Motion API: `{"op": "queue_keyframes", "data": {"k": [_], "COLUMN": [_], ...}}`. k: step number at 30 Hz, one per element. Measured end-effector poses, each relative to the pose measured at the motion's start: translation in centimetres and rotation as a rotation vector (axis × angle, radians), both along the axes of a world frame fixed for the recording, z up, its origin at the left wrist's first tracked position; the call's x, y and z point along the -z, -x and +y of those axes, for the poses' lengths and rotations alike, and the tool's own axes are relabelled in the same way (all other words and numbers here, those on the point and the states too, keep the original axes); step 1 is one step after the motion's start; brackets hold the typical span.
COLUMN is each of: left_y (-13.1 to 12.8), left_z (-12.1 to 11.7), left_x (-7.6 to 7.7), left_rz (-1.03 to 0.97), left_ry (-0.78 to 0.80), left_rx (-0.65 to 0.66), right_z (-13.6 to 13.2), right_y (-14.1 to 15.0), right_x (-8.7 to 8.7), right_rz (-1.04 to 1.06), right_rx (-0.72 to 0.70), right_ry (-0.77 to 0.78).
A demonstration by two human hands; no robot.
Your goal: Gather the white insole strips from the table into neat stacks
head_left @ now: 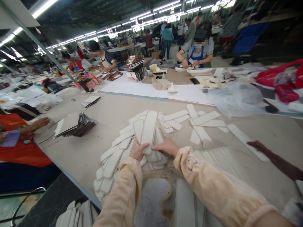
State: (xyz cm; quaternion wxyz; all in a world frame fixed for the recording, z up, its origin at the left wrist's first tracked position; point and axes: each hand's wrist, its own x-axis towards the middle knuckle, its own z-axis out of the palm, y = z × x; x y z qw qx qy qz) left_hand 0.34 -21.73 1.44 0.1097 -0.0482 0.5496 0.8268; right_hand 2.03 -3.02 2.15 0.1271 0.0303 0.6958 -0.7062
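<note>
My left hand [139,150] and my right hand [167,147] both grip the near end of a long cream insole piece [149,130] that lies on top of a fanned pile of similar insole pieces [113,159] on the beige table [104,116]. Both arms wear peach fleece sleeves. More cream pieces [201,123] lie scattered to the right of the pile.
A stack of grey-edged flat sheets [74,125] sits to the left. Another person's hand [40,122] rests at the left edge, and a dark arm [276,160] reaches in from the right. Clear plastic bags [236,97] and workers fill the far side.
</note>
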Motion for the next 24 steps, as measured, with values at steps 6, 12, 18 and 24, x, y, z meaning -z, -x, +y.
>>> {"op": "queue_keyframes", "data": {"k": [6, 12, 18, 24], "left_y": [-1.5, -2.7, -3.2, -5.4], "left_z": [3.5, 5.2, 5.1, 5.3], "left_x": [1.3, 4.7, 5.9, 1.0], "left_rz": [0.014, -0.290, -0.383, -0.407], "left_ry": [-0.193, 0.020, 0.149, 0.174], "left_rx": [0.115, 0.255, 0.256, 0.206], "right_z": [3.4, 3.3, 2.3, 2.9], "right_y": [0.3, -0.6, -1.3, -1.7], "right_x": [-4.6, -3.0, 0.6, 2.4], "right_rz": [0.188, 0.131, 0.095, 0.141], "right_rx": [-0.121, -0.415, -0.371, -0.295], "right_ry": [-0.627, -1.128, -1.070, -0.957]}}
